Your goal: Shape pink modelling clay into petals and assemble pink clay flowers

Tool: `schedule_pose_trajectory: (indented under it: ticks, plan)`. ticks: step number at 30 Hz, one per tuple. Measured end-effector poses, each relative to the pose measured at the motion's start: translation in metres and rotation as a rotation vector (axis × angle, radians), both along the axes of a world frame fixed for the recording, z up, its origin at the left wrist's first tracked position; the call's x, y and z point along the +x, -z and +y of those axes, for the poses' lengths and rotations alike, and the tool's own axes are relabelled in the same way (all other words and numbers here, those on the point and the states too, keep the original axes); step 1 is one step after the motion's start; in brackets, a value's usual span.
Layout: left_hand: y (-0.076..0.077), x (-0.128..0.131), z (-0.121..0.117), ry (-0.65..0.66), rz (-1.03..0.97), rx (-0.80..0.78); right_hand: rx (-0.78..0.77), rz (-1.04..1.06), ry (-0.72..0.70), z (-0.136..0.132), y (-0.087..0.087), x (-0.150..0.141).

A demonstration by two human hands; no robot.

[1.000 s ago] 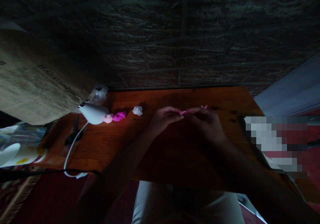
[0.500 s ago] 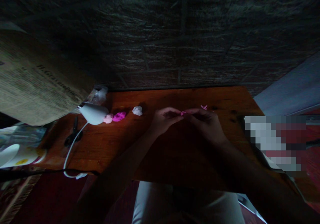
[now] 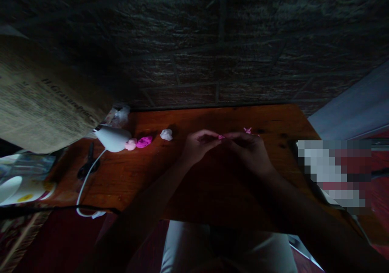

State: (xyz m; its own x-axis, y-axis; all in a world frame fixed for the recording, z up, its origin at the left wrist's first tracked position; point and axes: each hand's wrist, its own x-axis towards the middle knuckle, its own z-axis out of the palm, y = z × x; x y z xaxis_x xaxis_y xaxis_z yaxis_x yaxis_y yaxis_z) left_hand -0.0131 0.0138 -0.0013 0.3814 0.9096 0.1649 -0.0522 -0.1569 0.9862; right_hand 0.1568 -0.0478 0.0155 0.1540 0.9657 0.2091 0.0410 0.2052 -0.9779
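Between the fingertips of both hands is a small piece of pink modelling clay (image 3: 221, 137). My left hand (image 3: 198, 145) pinches it from the left, thumb and fingers closed. From the other side my right hand (image 3: 251, 149) pinches it too; part of the piece is hidden by the fingers. Just beyond the right hand lies a small pink clay shape (image 3: 247, 130) with thin points. To the left on the table are a white clay lump (image 3: 166, 134), a magenta clay lump (image 3: 144, 142) and a pale pink clay lump (image 3: 130, 144).
A white teardrop-shaped device (image 3: 112, 138) with a white cable touches the pale lump. Dark scissors (image 3: 88, 167) lie left of it, near a white cup (image 3: 27, 190) on its side. Brown printed paper (image 3: 51, 98) looms at left. A blurred-out device (image 3: 331, 175) sits at the right edge.
The pink piece between my fingertips looks more compact than a second ago, its loose end no longer showing. Both hands stay almost in place; the view has shifted slightly.
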Motion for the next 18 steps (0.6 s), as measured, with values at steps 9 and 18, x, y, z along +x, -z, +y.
schedule_pose_trajectory:
  ticks: [9,18]
  plan:
    - [-0.0040,-0.0001,-0.0056,-0.046,0.055,0.067,0.013,-0.001,0.012,-0.0002,0.0017,-0.0004]
    - [-0.0046,0.0006,-0.0070,-0.001,0.052,0.068,0.026,-0.008,0.073,0.0017,0.0058,-0.0008]
